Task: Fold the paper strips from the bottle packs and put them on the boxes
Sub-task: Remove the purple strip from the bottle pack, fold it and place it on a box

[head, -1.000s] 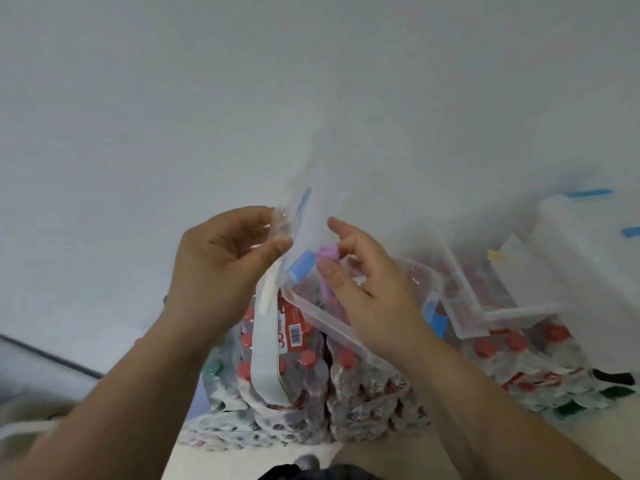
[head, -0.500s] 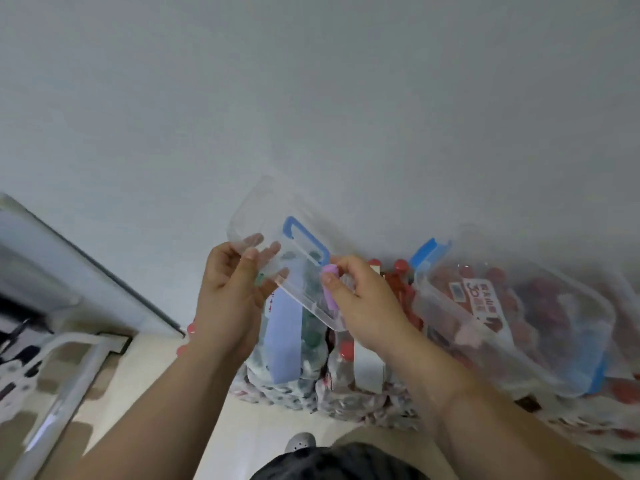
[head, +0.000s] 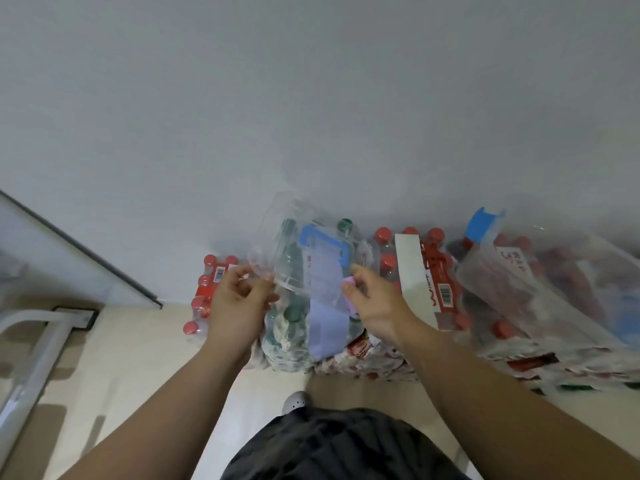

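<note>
I hold a clear plastic box (head: 294, 247) with a blue latch (head: 325, 245) over the green-capped bottle pack (head: 294, 327). My left hand (head: 239, 303) grips its left edge. My right hand (head: 374, 299) grips its right edge, with a small folded pink paper piece (head: 349, 292) pinched against the box. A pale blue strip (head: 327, 323) runs down the green-capped pack under the box. A white paper strip (head: 414, 271) lies across the red-capped pack (head: 440, 271) to the right.
Another clear box (head: 554, 289) with a blue latch leans on red-capped packs at the right. A further red-capped pack (head: 207, 292) sits left of my hands. The white wall is behind them; a white frame (head: 31, 344) stands on the floor at left.
The view has tilted down and the box has come lower, over the green-capped pack. Both hands still hold its edges, the right one still with the pink piece.
</note>
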Motion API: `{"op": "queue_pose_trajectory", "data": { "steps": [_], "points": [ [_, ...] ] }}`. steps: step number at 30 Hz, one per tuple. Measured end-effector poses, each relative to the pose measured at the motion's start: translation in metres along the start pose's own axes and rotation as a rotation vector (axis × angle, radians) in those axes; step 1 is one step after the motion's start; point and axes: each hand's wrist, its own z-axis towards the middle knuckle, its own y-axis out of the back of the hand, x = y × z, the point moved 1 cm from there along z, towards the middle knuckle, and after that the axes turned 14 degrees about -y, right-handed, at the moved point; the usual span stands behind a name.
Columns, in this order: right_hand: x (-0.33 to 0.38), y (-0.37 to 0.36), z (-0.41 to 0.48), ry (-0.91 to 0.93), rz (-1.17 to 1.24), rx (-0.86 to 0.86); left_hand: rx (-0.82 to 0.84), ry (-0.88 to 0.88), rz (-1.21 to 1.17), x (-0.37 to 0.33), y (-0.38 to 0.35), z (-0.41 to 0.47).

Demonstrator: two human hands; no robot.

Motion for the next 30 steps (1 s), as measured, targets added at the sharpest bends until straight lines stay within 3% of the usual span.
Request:
{"op": "queue_pose_trajectory", "data": {
  "steps": [3, 9, 15, 22, 30],
  "points": [
    [0.004, -0.006, 0.002, 0.006, -0.041, -0.02, -0.006, 0.015, 0.091, 0.016, 0.019, 0.007],
    [0.005, -0.006, 0.006, 0.006, -0.073, -0.094, 0.165, -0.053, 0.432, 0.024, 0.029, 0.013],
    [0.01, 0.006, 0.0, 0.057, 0.006, -0.137, 0.139, -0.326, 0.729, 0.017, 0.017, 0.022],
    [0.012, 0.061, -0.016, 0.137, 0.184, -0.253, 0.318, -0.613, 0.657, -0.031, -0.06, 0.016],
    [-0.033, 0.178, -0.028, 0.141, 0.358, -0.398, 0.579, -0.592, 0.531, -0.063, -0.185, -0.019]
  ]
}}
